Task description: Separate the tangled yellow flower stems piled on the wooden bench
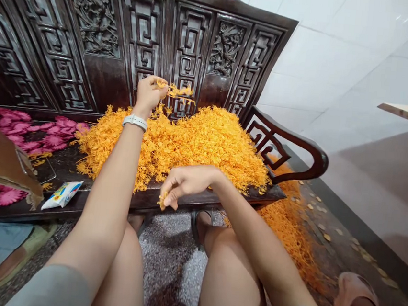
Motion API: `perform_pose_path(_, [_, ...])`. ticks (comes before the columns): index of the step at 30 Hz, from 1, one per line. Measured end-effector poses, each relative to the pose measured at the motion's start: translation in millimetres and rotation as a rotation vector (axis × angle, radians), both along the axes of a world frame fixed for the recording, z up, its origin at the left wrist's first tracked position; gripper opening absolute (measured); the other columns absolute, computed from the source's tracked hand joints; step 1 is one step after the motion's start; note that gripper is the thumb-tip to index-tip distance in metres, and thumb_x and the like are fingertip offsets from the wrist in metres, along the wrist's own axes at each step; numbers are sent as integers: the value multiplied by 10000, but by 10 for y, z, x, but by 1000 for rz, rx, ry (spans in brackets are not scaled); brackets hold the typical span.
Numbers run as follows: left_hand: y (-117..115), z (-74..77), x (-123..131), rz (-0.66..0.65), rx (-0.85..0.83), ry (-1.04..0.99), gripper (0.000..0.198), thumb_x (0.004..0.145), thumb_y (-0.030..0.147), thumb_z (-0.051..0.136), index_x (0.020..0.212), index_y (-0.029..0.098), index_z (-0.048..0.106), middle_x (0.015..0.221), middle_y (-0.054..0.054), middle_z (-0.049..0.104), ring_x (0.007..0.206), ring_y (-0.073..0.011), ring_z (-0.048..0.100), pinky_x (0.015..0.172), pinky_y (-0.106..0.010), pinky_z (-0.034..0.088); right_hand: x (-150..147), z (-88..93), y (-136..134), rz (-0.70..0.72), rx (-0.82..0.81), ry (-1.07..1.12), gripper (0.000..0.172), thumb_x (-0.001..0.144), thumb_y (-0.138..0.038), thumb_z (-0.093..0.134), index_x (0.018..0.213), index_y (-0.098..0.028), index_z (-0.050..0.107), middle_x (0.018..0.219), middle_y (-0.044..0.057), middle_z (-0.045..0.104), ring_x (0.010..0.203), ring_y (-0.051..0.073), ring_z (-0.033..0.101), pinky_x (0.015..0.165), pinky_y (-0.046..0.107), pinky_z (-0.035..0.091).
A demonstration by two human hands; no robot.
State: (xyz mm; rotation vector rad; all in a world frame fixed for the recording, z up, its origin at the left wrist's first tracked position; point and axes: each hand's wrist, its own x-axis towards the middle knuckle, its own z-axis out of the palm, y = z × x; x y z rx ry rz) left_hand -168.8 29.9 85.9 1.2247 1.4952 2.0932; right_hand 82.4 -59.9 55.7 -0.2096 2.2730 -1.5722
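Observation:
My left hand (150, 95) is raised over the back of the orange heap, a pale watch (135, 122) on its wrist. Between its pinched fingers is a cluster of orange frilly flower pieces (179, 92) that sticks out to the right. Lower down, my right hand (188, 184) hangs bent at the wrist in front of the bench edge. Its fingers are closed on a small orange frilly piece (163, 200), partly hidden by them. Behind both hands, a large heap of the same orange pieces (205, 143) lies on the bench seat.
The dark carved wooden bench (99, 80) has an armrest (306, 170) on the right. Pink flower pieces (52, 136), a cardboard box (5, 158) and a small white packet (63, 194) are at left. More orange pieces (286, 233) cover the floor at right, near another person's foot (359, 302).

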Motion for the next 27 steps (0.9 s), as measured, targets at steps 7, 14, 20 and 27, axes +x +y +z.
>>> perform_pose_path(7, [-162,-36,-236,-265,-159,-126,110,936,226,734,874,192,649,810,-57,741,509,-71,488,482,-226,359,100,-118,402,-1164,44,317,541,989,-391,666,1480,-167,620,1098,114,765,956,196,699,865,335,573])
perform_pose_path(14, [-194,150,86,-475,-161,42,122,915,244,788,933,185,684,815,-62,732,594,-101,612,622,-277,523,115,-353,638,-1586,36,257,714,1002,-454,606,1611,-115,453,1600,217,530,1043,234,690,795,334,577])
perform_pose_path(20, [-175,261,615,-644,-143,185,207,833,177,853,993,152,724,850,-92,745,722,-165,719,705,-332,576,22,-304,595,-1458,-9,592,511,975,-527,686,1395,-242,625,1306,120,678,897,166,674,727,289,557])
perform_pose_path(27, [-10,172,913,-691,-158,272,235,712,37,815,894,166,738,811,-98,756,754,-211,723,673,-359,560,46,-219,524,-1452,60,746,313,1000,-414,614,784,-192,653,769,31,608,642,108,521,642,281,447])
